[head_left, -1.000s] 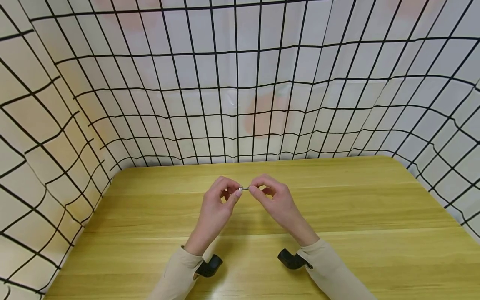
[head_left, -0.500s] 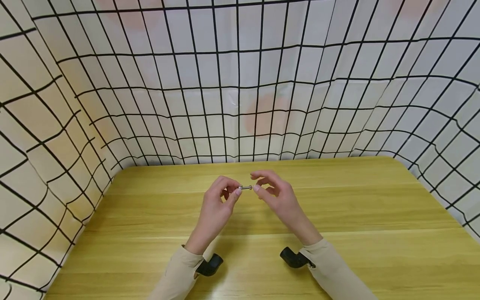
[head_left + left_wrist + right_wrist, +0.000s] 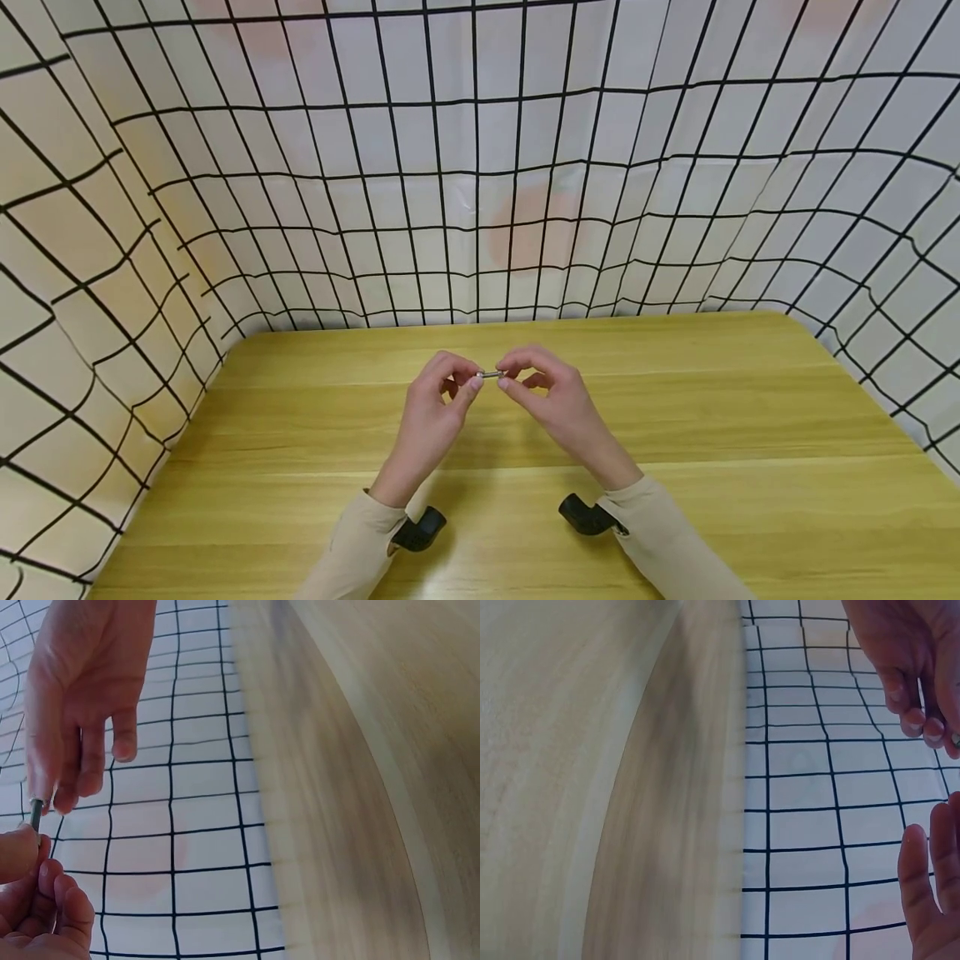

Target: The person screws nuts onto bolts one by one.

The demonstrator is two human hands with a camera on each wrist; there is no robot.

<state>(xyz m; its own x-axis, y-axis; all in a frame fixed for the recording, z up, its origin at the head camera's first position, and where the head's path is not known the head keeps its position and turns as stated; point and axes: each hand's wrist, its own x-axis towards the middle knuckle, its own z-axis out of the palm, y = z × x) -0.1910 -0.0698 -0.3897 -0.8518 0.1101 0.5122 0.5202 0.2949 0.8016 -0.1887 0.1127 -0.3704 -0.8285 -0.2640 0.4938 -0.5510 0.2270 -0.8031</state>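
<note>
A small silver bolt [image 3: 491, 374] lies nearly level in the air between the two hands, above the table. My left hand [image 3: 435, 404] pinches its left end between thumb and index finger. At the bolt's right end, the thumb and index fingertip of my right hand [image 3: 553, 400] pinch a slightly wider part; whether it is a head or a nut is too small to tell. The left wrist view shows the bolt's shank [image 3: 36, 815] bridging the fingertips of both hands. Fingers mostly hide it in the right wrist view.
A wooden table [image 3: 300, 450] lies under the hands. White sheeting with a black grid [image 3: 420, 200] rises behind it and along both sides. A black device [image 3: 422, 531] sits at the left cuff, another black device [image 3: 587, 515] at the right cuff.
Half a second ago the right fingers were spread apart, off the bolt's right end; now they have closed on it again. The left hand has kept its pinch and barely moved.
</note>
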